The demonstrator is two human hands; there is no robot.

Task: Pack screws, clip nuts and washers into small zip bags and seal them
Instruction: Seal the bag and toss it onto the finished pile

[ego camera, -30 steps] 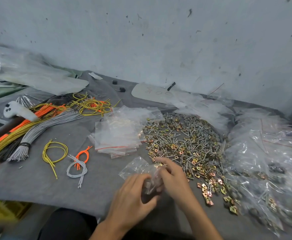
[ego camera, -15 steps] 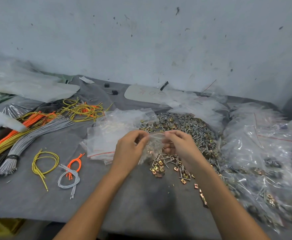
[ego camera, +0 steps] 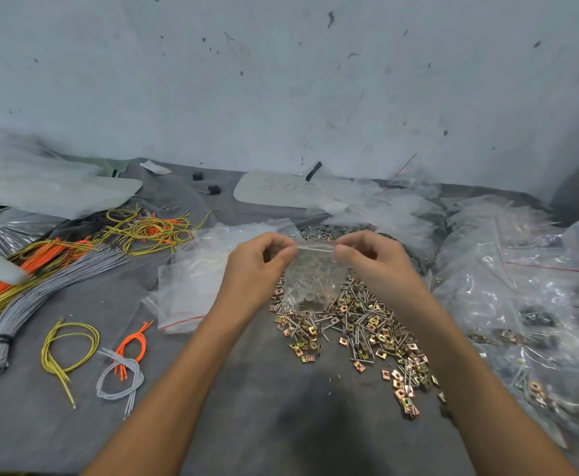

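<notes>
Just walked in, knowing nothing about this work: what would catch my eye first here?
At the centre, the left hand and right hand pinch the top edge of a partly filled small clear plastic zip bag. Below it glitters a loose heap of silver screws and golden square clip nuts on the grey cloth. Far left lie bundles of orange, yellow and grey wires.

Even, soft light; edges warped, slightly blurred.
</notes>
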